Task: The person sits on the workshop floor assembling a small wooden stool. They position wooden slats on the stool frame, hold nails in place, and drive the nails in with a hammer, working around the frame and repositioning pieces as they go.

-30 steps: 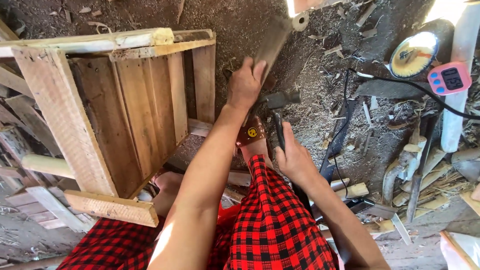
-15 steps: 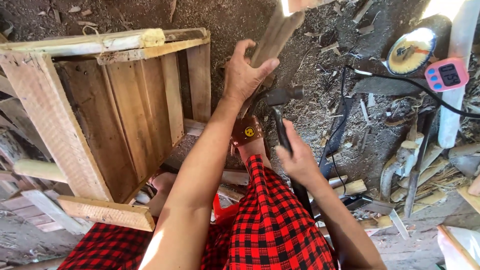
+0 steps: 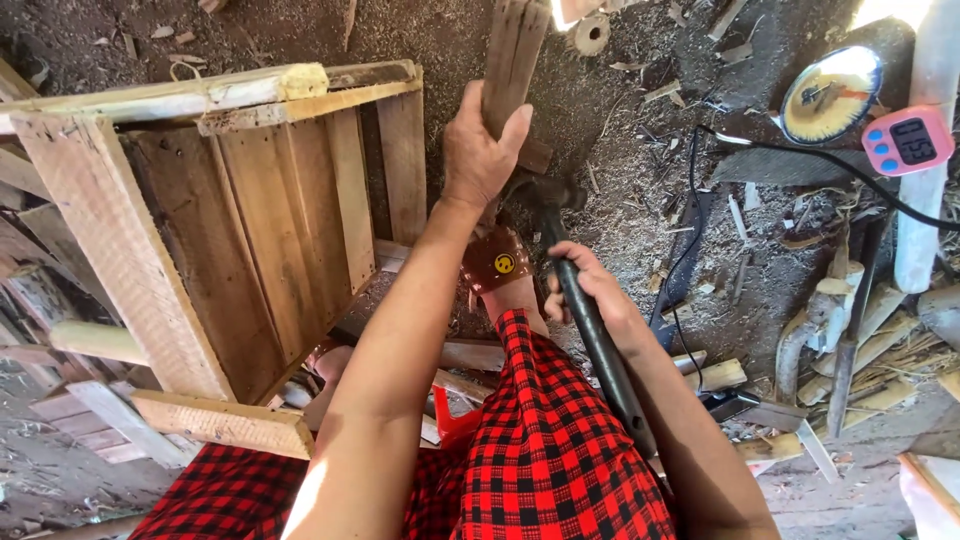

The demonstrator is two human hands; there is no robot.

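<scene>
On dirt floor (image 3: pixel 420 30), wood scraps (image 3: pixel 700 375) everywhere

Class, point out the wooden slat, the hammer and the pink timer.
wooden slat (image 3: pixel 512 55), head view, upper face above the left hand.
hammer (image 3: pixel 590 330), head view, black handle.
pink timer (image 3: pixel 908 140), head view, its screen.

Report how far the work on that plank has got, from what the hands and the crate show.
Done: the crate stands assembled beside the legs, slats in place. In hand: the left hand holds a plank upright, its lower end by the foot, while the right hand has the hammer by its black handle, head low at the plank's base. Left: the plank is not joined to the crate; loose offcuts lie on the dirt.
</scene>
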